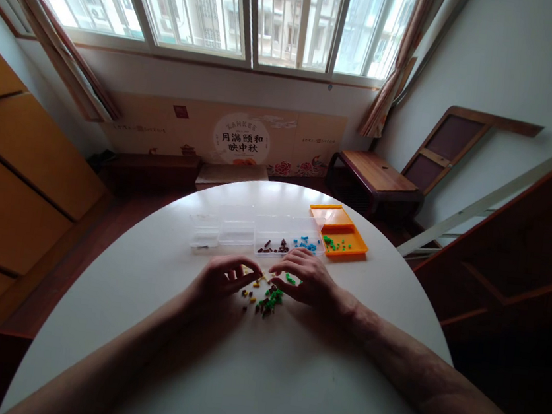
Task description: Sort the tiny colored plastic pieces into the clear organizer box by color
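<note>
Both my hands rest over bead pile (pixel 266 293) mid worktop (pixel 247 376). Left hand (pixel 220 280) curled, right hand (pixel 305 280) curled; cannot tell if either grip pinches bead. Beads tiny, light, hard, likely slippery: pinch sides with fingertips. Clear boxes (pixel 253 231), orange tray (pixel 339 237) far side.

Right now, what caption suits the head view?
Both hands sort a pile of small coloured pieces before clear boxes.
</note>
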The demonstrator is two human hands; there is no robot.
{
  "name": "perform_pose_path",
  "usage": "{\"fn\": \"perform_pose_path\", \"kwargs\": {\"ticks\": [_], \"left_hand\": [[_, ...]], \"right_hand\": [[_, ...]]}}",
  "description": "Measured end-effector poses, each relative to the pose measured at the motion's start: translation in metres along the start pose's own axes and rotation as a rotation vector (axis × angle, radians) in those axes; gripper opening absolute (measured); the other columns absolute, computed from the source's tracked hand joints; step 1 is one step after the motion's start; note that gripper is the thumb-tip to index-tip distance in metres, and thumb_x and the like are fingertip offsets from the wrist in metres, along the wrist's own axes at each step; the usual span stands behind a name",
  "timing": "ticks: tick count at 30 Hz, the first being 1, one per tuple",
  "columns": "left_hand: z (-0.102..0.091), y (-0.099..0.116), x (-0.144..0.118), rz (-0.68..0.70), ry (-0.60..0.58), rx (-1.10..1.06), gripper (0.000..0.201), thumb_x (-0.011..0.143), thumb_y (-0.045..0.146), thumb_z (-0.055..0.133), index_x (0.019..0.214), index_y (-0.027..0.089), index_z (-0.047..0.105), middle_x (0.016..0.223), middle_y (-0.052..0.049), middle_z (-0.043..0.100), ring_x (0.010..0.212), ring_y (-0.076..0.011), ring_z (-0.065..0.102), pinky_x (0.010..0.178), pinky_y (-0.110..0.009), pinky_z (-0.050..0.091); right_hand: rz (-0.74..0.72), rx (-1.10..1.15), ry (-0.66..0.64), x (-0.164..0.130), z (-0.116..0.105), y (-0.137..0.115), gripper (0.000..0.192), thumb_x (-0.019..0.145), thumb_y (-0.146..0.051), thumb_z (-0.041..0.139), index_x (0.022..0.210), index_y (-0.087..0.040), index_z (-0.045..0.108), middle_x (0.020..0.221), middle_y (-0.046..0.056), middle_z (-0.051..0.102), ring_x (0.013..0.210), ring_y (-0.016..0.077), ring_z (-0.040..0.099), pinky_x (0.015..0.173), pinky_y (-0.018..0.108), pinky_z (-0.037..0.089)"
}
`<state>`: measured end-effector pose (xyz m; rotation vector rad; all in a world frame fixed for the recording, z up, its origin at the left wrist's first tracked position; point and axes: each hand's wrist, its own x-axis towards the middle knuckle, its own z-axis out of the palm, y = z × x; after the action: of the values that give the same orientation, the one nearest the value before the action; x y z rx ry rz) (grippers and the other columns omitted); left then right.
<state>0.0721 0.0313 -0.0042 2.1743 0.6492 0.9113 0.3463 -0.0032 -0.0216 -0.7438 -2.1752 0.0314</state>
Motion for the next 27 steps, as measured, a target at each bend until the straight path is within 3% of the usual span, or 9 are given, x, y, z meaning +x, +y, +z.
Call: {"fn": "perform_pose_path", "kwargs": {"ticks": [6, 14, 27], "left_hand": [[0.0082, -0.0007, -0.001, -0.073, -0.039, -0.094, 0.02, 0.101, 0.034, 0.077, 0.105, 0.016, 0.081, 0.084, -0.004, 0.08, 0.058, -0.0079, 0.061, 0.054, -0.016, 0.05], [0.0084, 0.0041, 0.0011, -0.047, -0.019, -0.094, 0.018, 0.1, 0.033, 0.08, 0.099, 0.015, 0.079, 0.085, -0.005, 0.079, 0.065, -0.0095, 0.062, 0.058, -0.019, 0.049], [0.0057, 0.0059, -0.0003, -0.052, 0.022, -0.072, 0.017, 0.105, 0.031, 0.069, 0.108, 0.015, 0.074, 0.092, -0.007, 0.081, 0.065, -0.0104, 0.065, 0.054, -0.018, 0.044]], "right_hand": [[-0.032, -0.012, 0.004, -0.0022, 0.0068, 0.0034, 0.017, 0.101, -0.039, 0.081, 0.111, -0.027, 0.075, 0.095, 0.002, 0.081, 0.086, 0.0197, 0.071, 0.092, 0.038, 0.055], [0.009, -0.022, -0.055, -0.0026, 0.0053, 0.0026, 0.014, 0.103, -0.042, 0.077, 0.109, -0.03, 0.079, 0.091, 0.002, 0.08, 0.083, 0.0198, 0.071, 0.095, 0.039, 0.056], [0.065, 0.041, 0.047, 0.0018, -0.0012, -0.0018, 0.002, 0.1, -0.027, 0.078, 0.102, -0.027, 0.076, 0.087, 0.0, 0.081, 0.078, 0.0177, 0.07, 0.095, 0.039, 0.055]]}}
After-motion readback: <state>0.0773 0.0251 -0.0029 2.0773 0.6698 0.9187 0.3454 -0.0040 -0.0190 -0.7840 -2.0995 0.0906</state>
